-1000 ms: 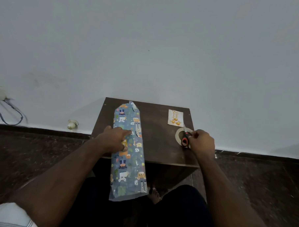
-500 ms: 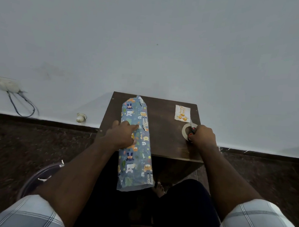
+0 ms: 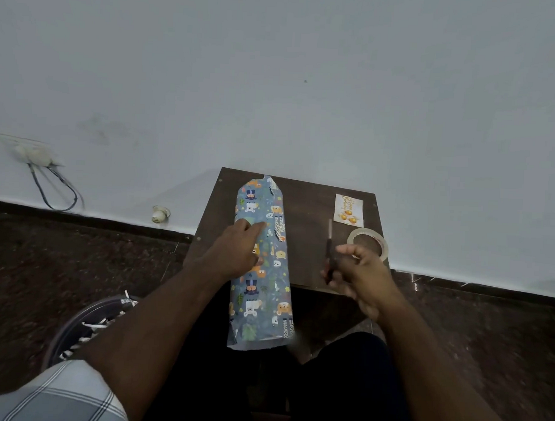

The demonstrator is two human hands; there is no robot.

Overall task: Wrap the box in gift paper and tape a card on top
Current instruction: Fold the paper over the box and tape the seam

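Two hands work: our left hand (image 3: 236,253), fingers together, pins the light, crushable animal-print blue paper-wrapped box (image 3: 262,267) at frame centre on the dark wooden table (image 3: 310,240); right hand (image 3: 359,271) fingers clamp dark-handled scissors (image 3: 329,247).

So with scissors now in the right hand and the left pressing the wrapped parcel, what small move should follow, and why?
Probably bring the dark-handled scissors in the right hand toward the near end of the blue animal-print paper parcel, which overhangs the dark wooden table well past the edge. The left hand pins the parcel flat; the tape roll and the card lie unused.
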